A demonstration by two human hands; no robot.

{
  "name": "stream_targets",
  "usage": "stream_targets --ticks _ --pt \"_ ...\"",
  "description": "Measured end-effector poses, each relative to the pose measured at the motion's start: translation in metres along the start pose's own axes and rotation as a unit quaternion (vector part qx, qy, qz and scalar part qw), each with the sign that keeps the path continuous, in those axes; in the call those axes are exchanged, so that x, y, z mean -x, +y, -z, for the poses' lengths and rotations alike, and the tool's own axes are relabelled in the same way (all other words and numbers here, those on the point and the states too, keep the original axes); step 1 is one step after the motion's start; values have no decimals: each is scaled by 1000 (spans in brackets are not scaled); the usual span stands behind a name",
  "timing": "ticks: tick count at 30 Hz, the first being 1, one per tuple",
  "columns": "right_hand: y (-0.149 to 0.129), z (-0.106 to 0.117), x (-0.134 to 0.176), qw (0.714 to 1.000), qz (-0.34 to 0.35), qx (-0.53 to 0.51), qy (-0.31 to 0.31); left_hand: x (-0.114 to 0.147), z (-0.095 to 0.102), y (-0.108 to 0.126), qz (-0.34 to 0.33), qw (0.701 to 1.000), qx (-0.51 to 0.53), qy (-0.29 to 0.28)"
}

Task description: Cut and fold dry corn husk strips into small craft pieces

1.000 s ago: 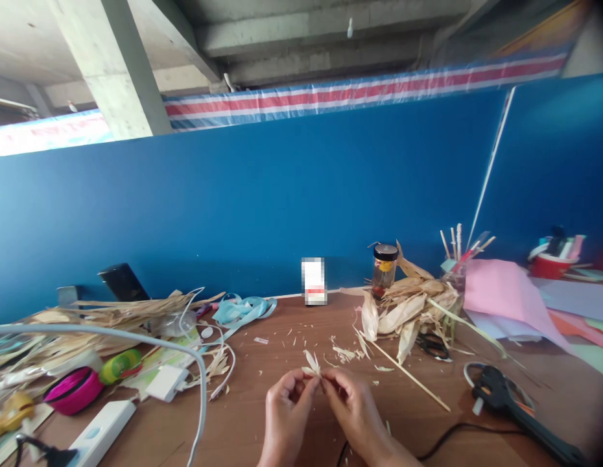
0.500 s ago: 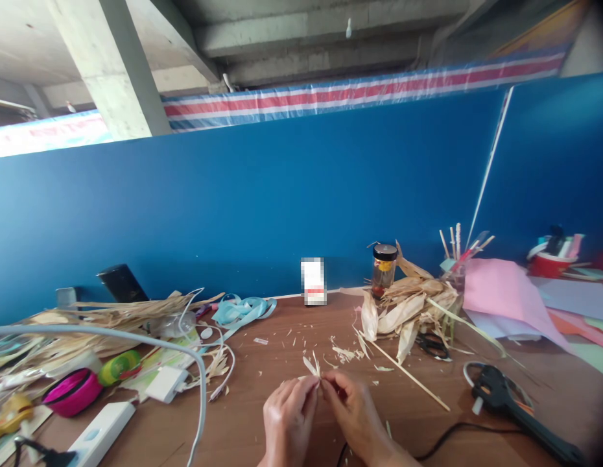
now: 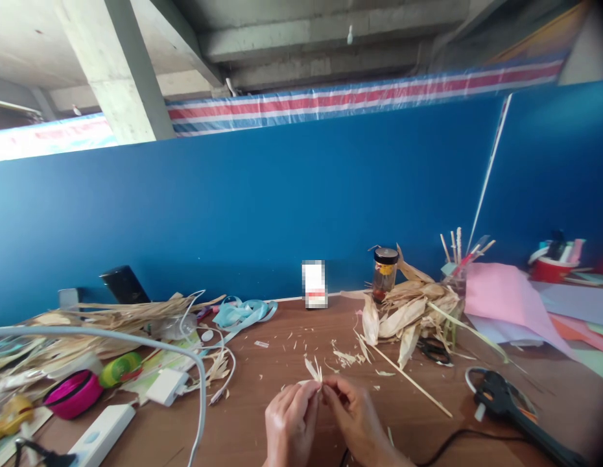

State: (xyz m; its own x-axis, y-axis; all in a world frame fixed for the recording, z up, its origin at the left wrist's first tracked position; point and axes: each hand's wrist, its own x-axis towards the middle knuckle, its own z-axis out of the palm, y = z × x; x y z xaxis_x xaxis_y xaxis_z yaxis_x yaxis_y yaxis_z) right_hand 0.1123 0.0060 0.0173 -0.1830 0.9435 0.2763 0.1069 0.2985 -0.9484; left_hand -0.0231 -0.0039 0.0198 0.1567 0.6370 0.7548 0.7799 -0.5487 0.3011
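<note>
My left hand (image 3: 292,415) and my right hand (image 3: 353,415) meet fingertip to fingertip above the brown table, near its front. Between them a small bunch of pale corn husk strips (image 3: 315,371) sticks up, its thin tips fanned out. Both hands pinch it at the base, where the fingers hide the lower part. Small husk scraps (image 3: 349,357) lie on the table just beyond my hands. A thin stick (image 3: 412,379) rests to the right of them.
Dried corn husks (image 3: 413,311) lie heaped by a lidded jar (image 3: 384,275) and black scissors (image 3: 435,352). At right is a black glue gun (image 3: 506,399) with its cord. A white cable (image 3: 202,389), power strip (image 3: 102,434) and pink tape roll (image 3: 74,394) occupy the left. A blue partition (image 3: 262,207) stands behind.
The whole view has shifted slightly, so everything sits a little lower and to the right. My hands keep the same pinch on the husk strips, with almost no other movement.
</note>
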Motion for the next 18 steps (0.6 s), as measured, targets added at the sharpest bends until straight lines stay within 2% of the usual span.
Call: stream_targets --ticks 8,11,12,14,16,18 --pt "-5 -1 -1 1000 14 -2 -2 0 4 -1 -20 1000 -2 0" --pt "-6 0 -2 1000 18 -1 12 2 5 2 -13 999 27 25" --pt "-5 0 -2 1000 16 -1 20 3 5 4 13 997 54 46" --pt "-3 1 -3 1000 10 -1 30 3 5 7 113 979 130 108" --pt "-1 2 -4 1000 7 -2 29 0 6 8 251 930 227 146" --pt "0 2 -5 999 19 2 26 -4 6 8 368 859 338 112"
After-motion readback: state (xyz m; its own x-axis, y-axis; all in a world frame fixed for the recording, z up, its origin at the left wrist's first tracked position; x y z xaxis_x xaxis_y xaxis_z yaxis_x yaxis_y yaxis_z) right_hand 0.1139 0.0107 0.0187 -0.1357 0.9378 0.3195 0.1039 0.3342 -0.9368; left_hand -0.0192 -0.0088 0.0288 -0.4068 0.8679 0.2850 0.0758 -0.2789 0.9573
